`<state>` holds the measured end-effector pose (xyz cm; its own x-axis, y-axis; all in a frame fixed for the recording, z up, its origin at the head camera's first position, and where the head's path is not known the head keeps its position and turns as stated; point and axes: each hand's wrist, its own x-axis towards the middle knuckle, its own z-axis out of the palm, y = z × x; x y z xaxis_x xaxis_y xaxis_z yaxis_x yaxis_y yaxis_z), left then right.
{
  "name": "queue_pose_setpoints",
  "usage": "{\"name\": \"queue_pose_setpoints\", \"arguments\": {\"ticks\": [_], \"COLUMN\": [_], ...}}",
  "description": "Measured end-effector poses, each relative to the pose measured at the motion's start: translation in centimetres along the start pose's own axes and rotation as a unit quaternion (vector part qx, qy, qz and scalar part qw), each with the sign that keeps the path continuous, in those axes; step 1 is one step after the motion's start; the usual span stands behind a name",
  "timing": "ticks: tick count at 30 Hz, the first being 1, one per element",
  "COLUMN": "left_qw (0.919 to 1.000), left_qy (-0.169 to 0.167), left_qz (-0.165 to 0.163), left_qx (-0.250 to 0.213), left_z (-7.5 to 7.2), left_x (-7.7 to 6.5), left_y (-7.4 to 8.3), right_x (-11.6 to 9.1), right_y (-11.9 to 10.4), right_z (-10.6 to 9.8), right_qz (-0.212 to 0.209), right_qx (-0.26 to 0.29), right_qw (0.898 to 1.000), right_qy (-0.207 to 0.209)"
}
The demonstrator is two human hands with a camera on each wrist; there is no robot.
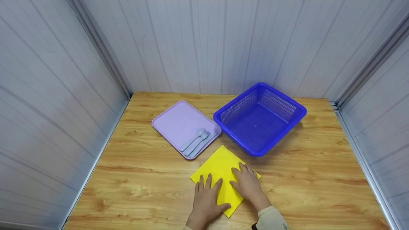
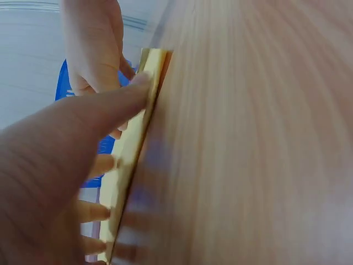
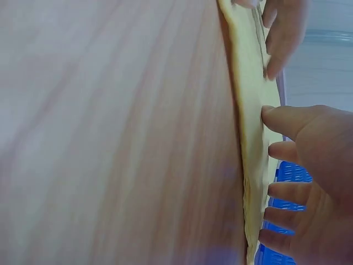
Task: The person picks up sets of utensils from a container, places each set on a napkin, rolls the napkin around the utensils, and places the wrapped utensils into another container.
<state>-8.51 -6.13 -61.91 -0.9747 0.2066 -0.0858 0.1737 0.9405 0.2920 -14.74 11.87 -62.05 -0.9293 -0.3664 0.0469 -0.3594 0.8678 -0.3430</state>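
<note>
A yellow cloth (image 1: 225, 174) lies on the surface in front of the person, one corner pointing toward the far wall. Both wrist views show its near side as a thick edge, and the right wrist view shows layers there, so the folding looks largely done. The smoothing appears unfinished: that edge is slightly raised and uneven, and pressing it flat seems to be what is left.

The left hand (image 1: 206, 199) rests on the cloth's left part with its grip apart, fingers spread and thumb laid along the near edge. The right hand (image 1: 249, 183) rests on the right part, its grip likewise apart, fingers spread over the cloth and clamped on nothing.

Beyond the cloth, near its far corner but apart from it, is a pink tray (image 1: 179, 124). A spoon (image 1: 194, 140), a fork (image 1: 197, 144) and what looks like a knife (image 1: 202, 146) lie side by side along one edge of it, so the cutlery is already laid together. To the right stands a blue basket (image 1: 255, 126), near the cloth without touching it; whether its rim touches the tray's corner cannot be told. The wooden surface (image 1: 143, 185) carries everything, with panelled walls (image 1: 207, 48) around it.
</note>
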Motion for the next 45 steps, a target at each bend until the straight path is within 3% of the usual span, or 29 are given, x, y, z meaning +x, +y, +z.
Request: {"name": "queue_pose_setpoints", "arguments": {"ticks": [4,6,9,12,14,18,21,24,31,36,39,45], "left_qw": [0.9944,0.9848,0.9638,0.9483,0.9466,0.9622,0.9743,0.9809,0.9856,0.9915,0.9931,0.9931], "left_qy": [0.095,0.157,0.225,0.247,0.241,0.182,0.13,0.089,0.039,0.03,0.025,0.018], "left_qz": [-0.003,-0.005,-0.034,-0.089,-0.127,-0.165,-0.168,-0.167,-0.165,-0.12,-0.103,-0.111], "left_qx": [-0.045,-0.075,-0.139,-0.178,-0.173,-0.119,-0.076,-0.044,0.002,0.042,0.05,0.034], "left_z": [-1.2,-2.2,-3.8,-5.6,-6.5,-7.7,-7.8,-7.9,-7.7,-7.9,-7.9,-7.5], "left_x": [0.8,1.6,3.7,6.4,8.4,12.2,14.4,15.8,17.0,17.1,17.2,17.6], "left_y": [-0.9,-1.9,-3.7,-5.5,-6.7,-8.9,-10.6,-11.6,-12.0,-11.8,-11.9,-12.6], "right_x": [-0.2,-0.3,-0.6,-1.1,-1.6,-3.0,-3.6,-3.8,-4.2,-4.4,-4.5,-4.4], "right_y": [0.0,-0.1,0.0,0.1,0.2,0.5,1.0,1.7,2.8,2.9,2.9,2.9], "right_z": [0.0,-0.1,-0.3,-0.5,-0.7,-1.0,-1.2,-1.2,-0.7,-0.7,-0.7,-0.6], "right_qz": [-0.01,-0.015,-0.023,-0.028,-0.032,-0.031,-0.026,-0.023,-0.029,-0.023,-0.02,-0.019], "right_qx": [0.018,0.032,0.055,0.065,0.071,0.078,0.08,0.074,0.073,0.084,0.089,0.086], "right_qw": [1.0,0.999,0.997,0.996,0.996,0.995,0.994,0.995,0.996,0.995,0.995,0.995], "right_qy": [0.022,0.034,0.046,0.048,0.052,0.06,0.064,0.066,0.051,0.039,0.034,0.046]}}
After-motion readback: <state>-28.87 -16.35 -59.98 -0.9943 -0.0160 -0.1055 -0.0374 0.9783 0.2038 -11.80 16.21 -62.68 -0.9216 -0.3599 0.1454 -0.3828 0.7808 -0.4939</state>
